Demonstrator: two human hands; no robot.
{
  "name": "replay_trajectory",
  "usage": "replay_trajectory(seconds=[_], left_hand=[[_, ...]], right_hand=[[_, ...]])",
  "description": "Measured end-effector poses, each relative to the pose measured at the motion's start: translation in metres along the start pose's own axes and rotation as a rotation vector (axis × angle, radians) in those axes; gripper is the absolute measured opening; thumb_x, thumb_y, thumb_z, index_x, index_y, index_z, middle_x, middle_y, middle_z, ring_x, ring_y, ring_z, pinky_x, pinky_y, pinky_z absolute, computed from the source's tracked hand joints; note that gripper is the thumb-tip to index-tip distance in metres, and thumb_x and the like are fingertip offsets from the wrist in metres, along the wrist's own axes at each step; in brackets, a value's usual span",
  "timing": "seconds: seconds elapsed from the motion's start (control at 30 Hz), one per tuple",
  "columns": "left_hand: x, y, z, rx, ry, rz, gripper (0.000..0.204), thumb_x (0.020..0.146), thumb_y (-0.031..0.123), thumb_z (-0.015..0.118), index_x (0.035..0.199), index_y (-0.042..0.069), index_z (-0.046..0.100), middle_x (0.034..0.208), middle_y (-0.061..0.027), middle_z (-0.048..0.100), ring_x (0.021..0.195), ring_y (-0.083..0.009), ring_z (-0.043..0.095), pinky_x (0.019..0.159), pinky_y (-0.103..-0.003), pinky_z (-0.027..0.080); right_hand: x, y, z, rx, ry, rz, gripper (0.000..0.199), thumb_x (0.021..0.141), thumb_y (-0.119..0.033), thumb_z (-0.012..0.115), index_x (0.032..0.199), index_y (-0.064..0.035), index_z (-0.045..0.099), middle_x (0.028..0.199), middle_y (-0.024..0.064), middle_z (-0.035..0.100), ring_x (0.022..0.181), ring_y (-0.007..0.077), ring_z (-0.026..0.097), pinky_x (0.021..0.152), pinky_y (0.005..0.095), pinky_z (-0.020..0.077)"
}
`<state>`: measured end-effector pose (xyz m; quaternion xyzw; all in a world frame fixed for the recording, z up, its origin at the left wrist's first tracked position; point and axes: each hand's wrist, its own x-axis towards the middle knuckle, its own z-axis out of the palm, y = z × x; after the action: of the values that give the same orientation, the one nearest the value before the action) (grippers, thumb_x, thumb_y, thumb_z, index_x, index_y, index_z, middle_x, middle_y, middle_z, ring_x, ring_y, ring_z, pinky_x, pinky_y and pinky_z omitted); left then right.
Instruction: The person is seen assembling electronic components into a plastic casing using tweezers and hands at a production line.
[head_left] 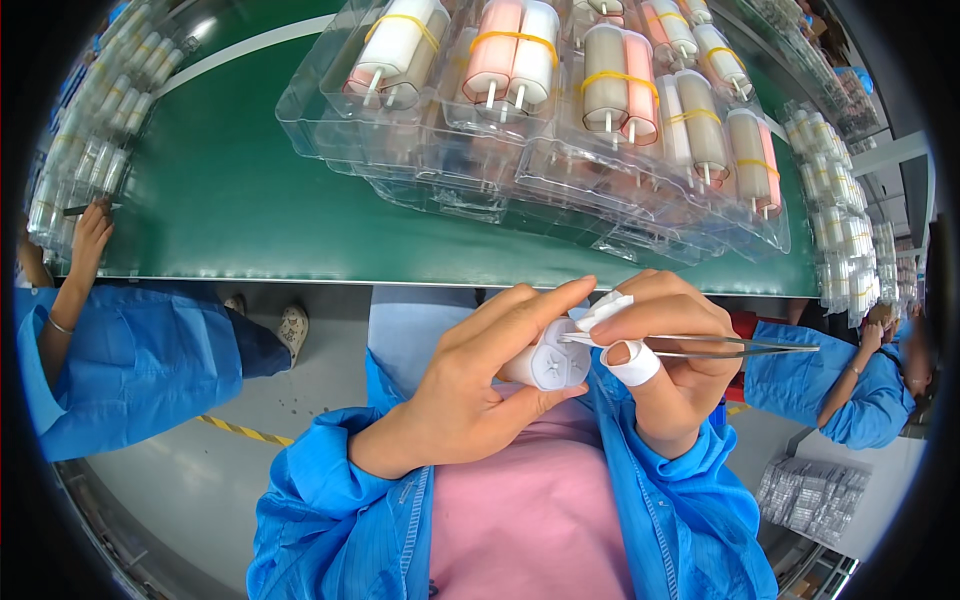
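My left hand (pixel 470 385) grips a small white cylinder (pixel 548 362) with a star-shaped end, held close over my lap below the table edge. My right hand (pixel 672 360) pinches metal tweezers (pixel 740 347) whose tips touch the top of the cylinder. White finger cots cover my right thumb and forefinger. Both sleeves are blue, over a pink top.
A green table (pixel 230 190) carries clear plastic trays (pixel 520 190) holding pairs of pink, white and beige cylinders bound with yellow bands. More clear trays (pixel 845 230) stack at the right and far left. Other people in blue coats sit at left (pixel 120 360) and right (pixel 850 385).
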<state>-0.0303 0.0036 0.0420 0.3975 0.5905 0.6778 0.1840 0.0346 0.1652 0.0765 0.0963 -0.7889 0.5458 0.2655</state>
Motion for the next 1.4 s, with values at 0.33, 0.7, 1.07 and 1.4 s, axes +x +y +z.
replay_trajectory(seconds=[0.33, 0.7, 1.07, 1.4], left_hand=[[-0.003, -0.006, 0.001, 0.033, 0.014, -0.003, 0.066, 0.07, 0.003, 0.076, 0.13, -0.003, 0.048, 0.1, -0.0122, 0.058, 0.086, -0.0182, 0.056, 0.072, -0.028, 0.045], [-0.001, -0.008, 0.0, 0.312, 0.024, 0.089, 0.063, 0.069, -0.003, 0.072, 0.129, -0.003, 0.05, 0.094, -0.0113, 0.057, 0.082, -0.0187, 0.055, 0.069, -0.028, 0.044], [0.006, 0.012, -0.007, 0.175, 0.086, -0.005, 0.065, 0.067, 0.0, 0.074, 0.128, 0.002, 0.051, 0.088, -0.0128, 0.055, 0.076, -0.024, 0.055, 0.068, -0.031, 0.046], [0.023, 0.044, -0.019, 0.035, 0.089, -0.045, 0.06, 0.069, 0.003, 0.08, 0.122, -0.004, 0.054, 0.095, -0.0059, 0.057, 0.084, -0.0092, 0.054, 0.072, -0.022, 0.043]], right_hand=[[0.002, -0.002, 0.0, -0.019, -0.023, 0.023, 0.011, 0.071, -0.002, 0.071, 0.081, -0.0001, 0.069, 0.077, 0.0103, 0.068, 0.066, 0.0194, 0.064, 0.058, 0.0273, 0.0504], [0.007, -0.004, -0.001, -0.157, -0.112, 0.018, 0.01, 0.07, -0.002, 0.07, 0.08, -0.0012, 0.068, 0.074, 0.0104, 0.066, 0.063, 0.0205, 0.062, 0.055, 0.0277, 0.0476], [0.008, -0.013, -0.002, -0.007, 0.139, 0.038, 0.013, 0.071, 0.0, 0.07, 0.083, 0.0021, 0.068, 0.081, 0.0124, 0.067, 0.069, 0.0189, 0.061, 0.06, 0.0265, 0.0474], [0.024, -0.03, -0.001, 0.202, 0.215, 0.129, 0.012, 0.075, 0.001, 0.067, 0.086, 0.0051, 0.065, 0.084, 0.0154, 0.065, 0.075, 0.0187, 0.061, 0.063, 0.0266, 0.0488]])
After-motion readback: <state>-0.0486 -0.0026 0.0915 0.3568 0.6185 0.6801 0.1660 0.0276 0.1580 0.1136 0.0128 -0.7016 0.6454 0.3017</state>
